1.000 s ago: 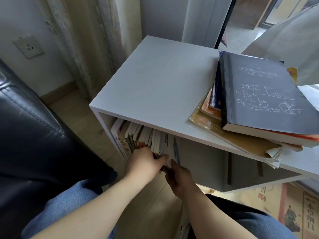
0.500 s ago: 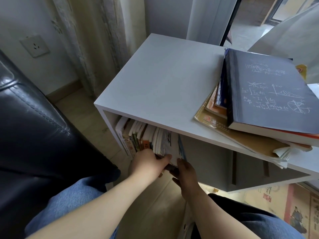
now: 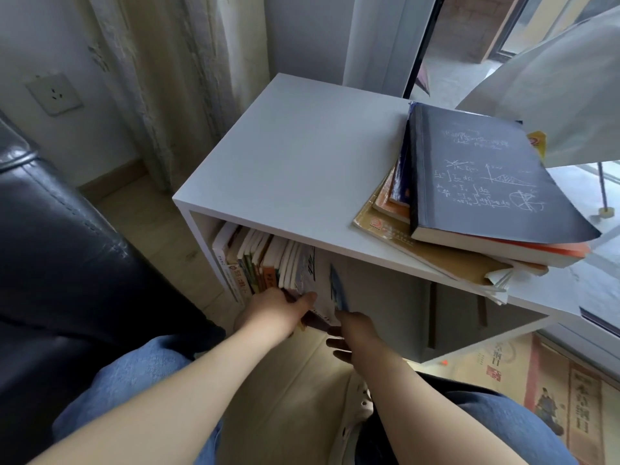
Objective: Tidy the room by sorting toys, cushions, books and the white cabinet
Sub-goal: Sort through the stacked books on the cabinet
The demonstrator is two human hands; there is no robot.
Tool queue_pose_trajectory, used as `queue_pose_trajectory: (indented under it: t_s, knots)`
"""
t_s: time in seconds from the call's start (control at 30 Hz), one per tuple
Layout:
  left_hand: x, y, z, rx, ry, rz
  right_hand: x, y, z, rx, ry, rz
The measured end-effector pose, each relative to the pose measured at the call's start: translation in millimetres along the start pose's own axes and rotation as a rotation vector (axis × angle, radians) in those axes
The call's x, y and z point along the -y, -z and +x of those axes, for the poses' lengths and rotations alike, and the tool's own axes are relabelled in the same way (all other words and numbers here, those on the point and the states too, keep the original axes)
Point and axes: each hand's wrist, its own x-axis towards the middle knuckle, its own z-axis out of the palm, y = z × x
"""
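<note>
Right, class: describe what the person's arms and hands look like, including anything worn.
Both forearms are bare to the frame edge, no sleeves showing. The left hand and right hand show no rings, watch or gloves. Blue jeans cover the legs.

Both bare forearms reach forward from the lower edge of view and draw close together at the wrists. The left hand (image 3: 275, 313) lies back-up, thumb stretched to the right across the lower front of the books (image 3: 302, 273), its fingers tucked out of sight among them. The right hand (image 3: 357, 333) sits just beside it, lower and in shadow, one finger reaching up to the books' bottom edge, the others bent beneath. Its grip cannot be made out.
</note>
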Motion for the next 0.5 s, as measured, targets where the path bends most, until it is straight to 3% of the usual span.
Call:
queue_pose_trajectory:
  t_s: [0.17,0.37,0.5]
  knots:
    - [1,5,-21,0.045,-0.090,0.053,4,16,-21,-0.098,0.260,0.009]
    - [-17,8,-56,-0.024,-0.203,0.084,15,55,-67,-0.125,0.290,-0.064]
    - [-55,-3,-88,0.050,-0.332,0.150,17,93,-101,-0.132,0.354,-0.200]
